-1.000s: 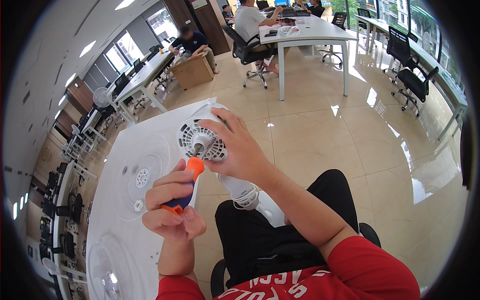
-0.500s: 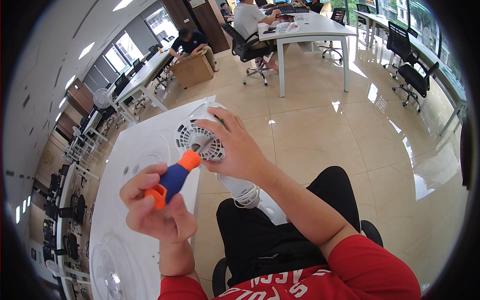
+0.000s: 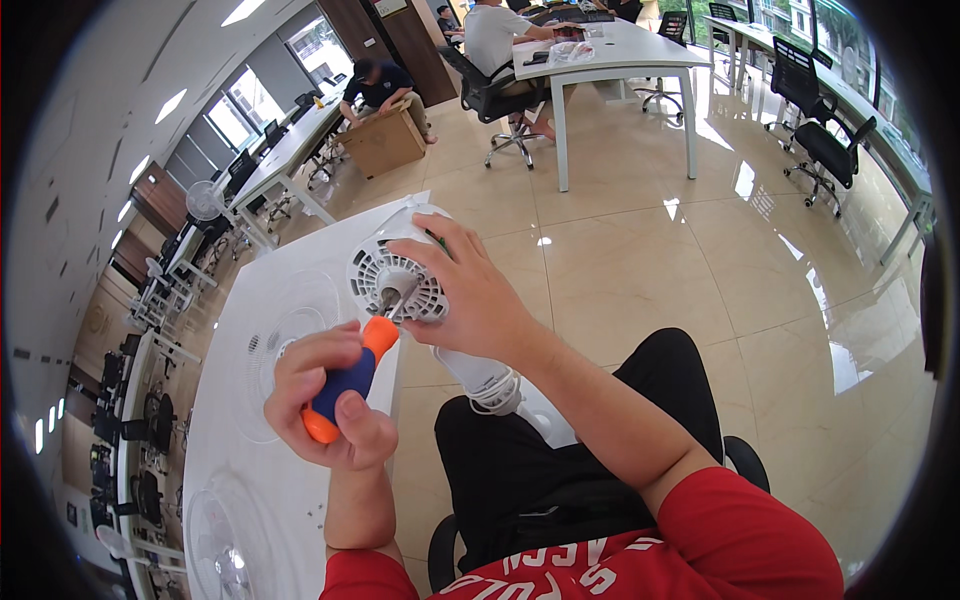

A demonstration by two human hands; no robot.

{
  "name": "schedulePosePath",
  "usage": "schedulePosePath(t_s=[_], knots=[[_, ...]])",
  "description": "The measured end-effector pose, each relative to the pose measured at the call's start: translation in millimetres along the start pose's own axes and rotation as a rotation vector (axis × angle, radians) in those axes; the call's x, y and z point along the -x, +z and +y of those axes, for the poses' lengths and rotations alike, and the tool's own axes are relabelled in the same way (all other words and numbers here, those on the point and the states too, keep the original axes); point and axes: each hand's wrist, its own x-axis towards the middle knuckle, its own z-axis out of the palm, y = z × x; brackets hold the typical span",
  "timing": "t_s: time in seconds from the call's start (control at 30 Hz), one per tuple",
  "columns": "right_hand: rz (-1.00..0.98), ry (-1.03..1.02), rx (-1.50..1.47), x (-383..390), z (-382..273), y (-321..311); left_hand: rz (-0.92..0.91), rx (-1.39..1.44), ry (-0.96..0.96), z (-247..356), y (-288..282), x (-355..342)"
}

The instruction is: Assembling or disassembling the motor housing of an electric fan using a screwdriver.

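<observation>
My left hand (image 3: 335, 400) is closed around the orange and blue handle of a screwdriver (image 3: 347, 388). The screwdriver's shaft reaches up toward the hub of a white fan motor housing (image 3: 372, 270) with slotted vents; whether its tip touches a screw is hard to see. Gripping the right side of that housing is my right hand (image 3: 470, 285), fingers over the top and thumb below. Beneath it the white fan stand (image 3: 480, 382), with a cord wound round it, slopes down to a base between my legs.
On the white table (image 3: 300, 490) at my left lie a clear fan blade (image 3: 225, 535), a round fan guard (image 3: 262, 425) and some small screws (image 3: 319, 512). Farther off, one person (image 3: 383, 88) handles a cardboard box (image 3: 385, 140), another sits at a white desk (image 3: 610, 62).
My left hand has shifted down and slightly right, its grip turned on the screwdriver handle, and more of the shaft shows. My right hand and the motor housing have barely moved.
</observation>
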Motion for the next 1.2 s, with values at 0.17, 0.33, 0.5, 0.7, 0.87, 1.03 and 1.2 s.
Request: schedulePosePath(t_s=[0.17,0.33,0.5,0.7,0.87,1.03,1.2], knots=[[0.020,-0.005,-0.124,0,-3,-7,-0.124,0.004,0.055,-7,-8,-4],[0.161,-0.227,0.057,-1,4,-14,-0.141,0.045,0.108,-5,-10,-9],[0.212,-0.311,0.195,-3,-1,-11,-0.182,0.038,0.197,-6,-11,-7],[0.268,-0.402,0.210,0,3,-12,-0.246,0.132,0.239,1,-14,-6],[0.293,-0.346,0.069,3,6,-10,-0.337,-0.056,0.362,13,-14,-4],[0.302,-0.272,0.022,5,9,-6,-0.431,-0.112,0.326,35,-23,-4],[0.299,-0.266,0.060,7,8,-4,-0.468,-0.165,0.339,35,-22,-4]])
